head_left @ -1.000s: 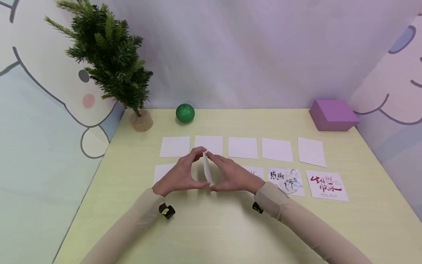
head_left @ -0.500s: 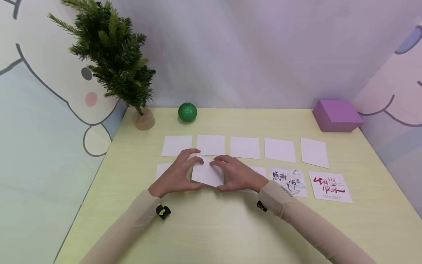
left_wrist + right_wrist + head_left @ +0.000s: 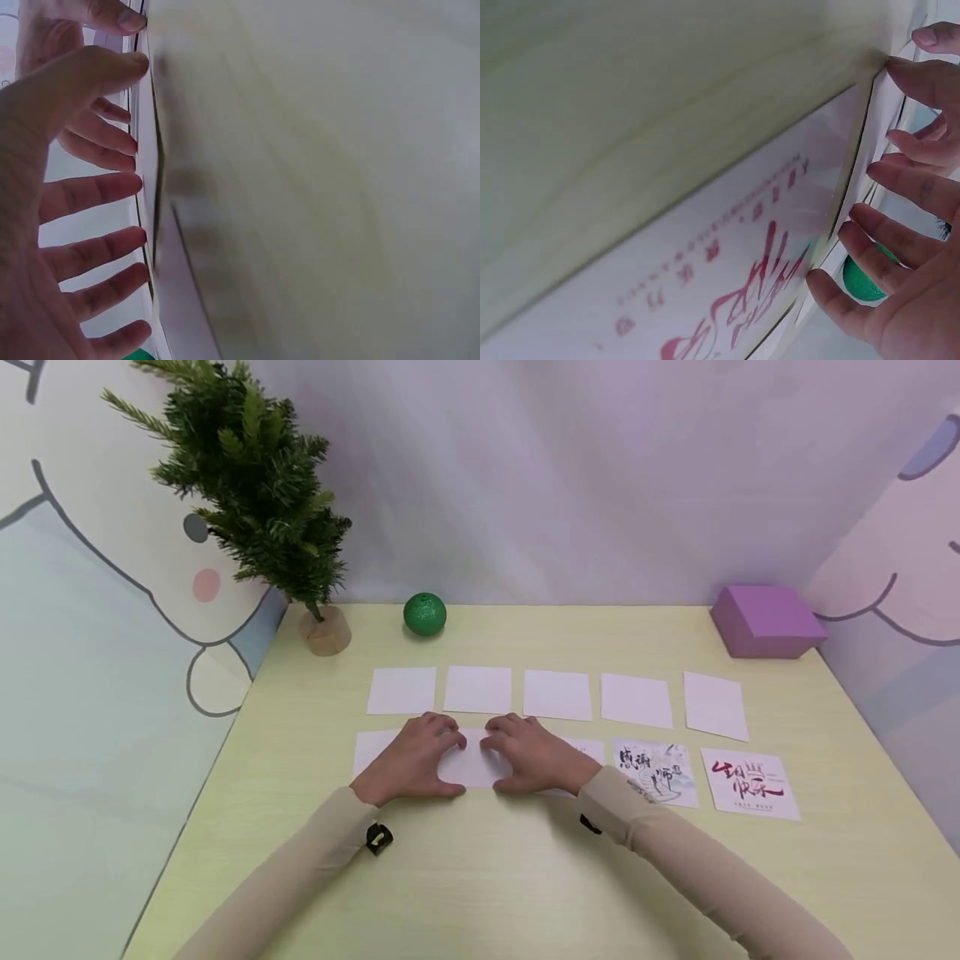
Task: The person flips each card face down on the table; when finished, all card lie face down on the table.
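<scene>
A blank white card lies flat on the table in the front row. My left hand is at its left side, fingertips on the far part and thumb by the near edge. At the right side my right hand mirrors it. In both wrist views the fingers are spread and fairly straight, tips down at card level. Another white card is partly covered by the left hand. A card with red writing lies beside the right hand, partly hidden by it in the head view.
Several blank cards, one of them this card, form a back row. Right of the hands lie a black-lettered card and a red-lettered card. Behind stand a small fir tree, a green ball and a purple box.
The card stood on edge between both hands, then tipped over, and now lies flat with its blank side up. Both hands have lowered with it, their fingers loosening from its edges.
</scene>
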A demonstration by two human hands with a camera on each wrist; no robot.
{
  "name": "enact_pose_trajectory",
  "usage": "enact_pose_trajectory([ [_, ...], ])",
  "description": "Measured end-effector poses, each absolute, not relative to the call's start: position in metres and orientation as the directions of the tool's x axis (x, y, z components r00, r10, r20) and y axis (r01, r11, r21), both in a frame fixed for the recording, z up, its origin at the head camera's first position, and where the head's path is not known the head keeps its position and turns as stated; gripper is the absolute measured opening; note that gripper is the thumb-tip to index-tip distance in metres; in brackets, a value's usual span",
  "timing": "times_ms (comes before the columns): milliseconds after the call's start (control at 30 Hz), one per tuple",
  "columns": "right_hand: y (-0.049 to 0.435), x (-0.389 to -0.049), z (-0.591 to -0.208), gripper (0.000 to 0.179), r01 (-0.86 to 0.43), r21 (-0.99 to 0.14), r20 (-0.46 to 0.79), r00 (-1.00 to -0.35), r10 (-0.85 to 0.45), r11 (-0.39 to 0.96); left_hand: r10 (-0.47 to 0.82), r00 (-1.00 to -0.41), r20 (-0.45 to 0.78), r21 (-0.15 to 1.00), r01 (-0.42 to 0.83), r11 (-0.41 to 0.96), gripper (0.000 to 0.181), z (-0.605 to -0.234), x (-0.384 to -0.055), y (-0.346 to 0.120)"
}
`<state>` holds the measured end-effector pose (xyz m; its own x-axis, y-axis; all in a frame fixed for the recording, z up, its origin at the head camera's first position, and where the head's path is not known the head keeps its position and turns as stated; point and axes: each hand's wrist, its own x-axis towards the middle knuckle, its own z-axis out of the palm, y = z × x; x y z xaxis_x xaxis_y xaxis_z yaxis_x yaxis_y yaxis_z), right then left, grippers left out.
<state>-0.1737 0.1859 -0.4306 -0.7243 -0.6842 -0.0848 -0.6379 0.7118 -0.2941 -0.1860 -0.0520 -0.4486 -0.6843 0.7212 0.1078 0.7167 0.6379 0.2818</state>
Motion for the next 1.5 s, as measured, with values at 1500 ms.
enact_pose_trajectory([
  [1500, 0.283, -0.129, -0.435, 0.090, -0.439, -0.214, -0.056, -0.886, -0.460, 0.873, 0.809, -0.586, -0.042, 0.126, 0.800, 0.586, 0.075, -0.443, -0.181, 0.079],
])
